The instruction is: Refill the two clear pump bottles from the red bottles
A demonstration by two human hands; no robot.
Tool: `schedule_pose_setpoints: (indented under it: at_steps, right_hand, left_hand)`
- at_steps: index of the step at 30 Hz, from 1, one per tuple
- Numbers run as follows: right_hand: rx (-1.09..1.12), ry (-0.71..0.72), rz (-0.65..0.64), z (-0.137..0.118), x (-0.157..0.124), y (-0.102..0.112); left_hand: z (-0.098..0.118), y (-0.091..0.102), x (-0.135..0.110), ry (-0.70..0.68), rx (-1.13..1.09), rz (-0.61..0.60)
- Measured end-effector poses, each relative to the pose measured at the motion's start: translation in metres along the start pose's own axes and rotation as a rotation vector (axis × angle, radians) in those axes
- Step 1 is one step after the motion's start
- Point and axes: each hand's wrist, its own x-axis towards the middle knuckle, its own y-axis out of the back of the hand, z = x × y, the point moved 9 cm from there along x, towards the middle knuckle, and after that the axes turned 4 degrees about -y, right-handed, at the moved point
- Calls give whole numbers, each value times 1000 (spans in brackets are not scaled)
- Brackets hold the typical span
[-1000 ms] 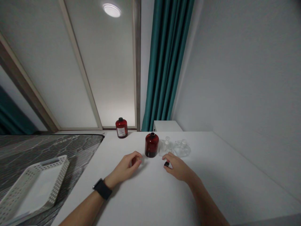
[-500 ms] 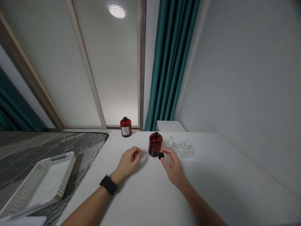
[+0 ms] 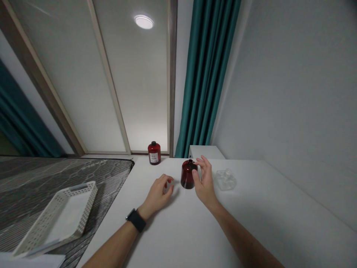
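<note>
A dark red, see-through bottle (image 3: 187, 178) stands upright and uncapped on the white table (image 3: 178, 227). My right hand (image 3: 205, 184) is at the bottle's right shoulder, pinching a small black cap (image 3: 194, 166) that is hard to make out against the dark bottle. To the left of the bottle, my left hand (image 3: 158, 191) rests on the table, loosely curled, thumb and fingers apart and nothing between them. Farther back stands a second red bottle (image 3: 154, 153) with a white label and a black cap. A clear glass-like bottle (image 3: 225, 180) lies right of my right hand.
On the left, beyond the table's edge, a white perforated basket (image 3: 60, 214) sits on a grey patterned surface (image 3: 111, 175). A white box-like cabinet (image 3: 206, 152) stands behind the table. A green curtain (image 3: 209, 74) hangs at the back, and a wall rises on the right.
My right hand has risen with the black cap from beside the bottle's base to its shoulder. The left hand's fingers have opened slightly. The view has shifted a little.
</note>
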Motion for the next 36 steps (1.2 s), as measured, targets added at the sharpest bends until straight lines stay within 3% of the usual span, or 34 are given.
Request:
schedule_pose_setpoints:
  at_steps: [8, 12, 22, 30, 36]
  right_hand:
    - [117, -83, 66, 6, 2, -2]
    - [107, -101, 73, 1, -2, -3]
    - [31, -47, 7, -29, -26, -9]
    - [122, -54, -74, -31, -34, -17]
    - [46, 4, -22, -28, -31, -9]
  left_hand:
    - [1, 10, 5, 33, -159, 125]
    - [7, 1, 7, 33, -261, 100]
    - [2, 4, 5, 54, -368, 125]
    - [2, 1, 6, 88, -430, 87]
    - [17, -8, 1, 28, -476, -18]
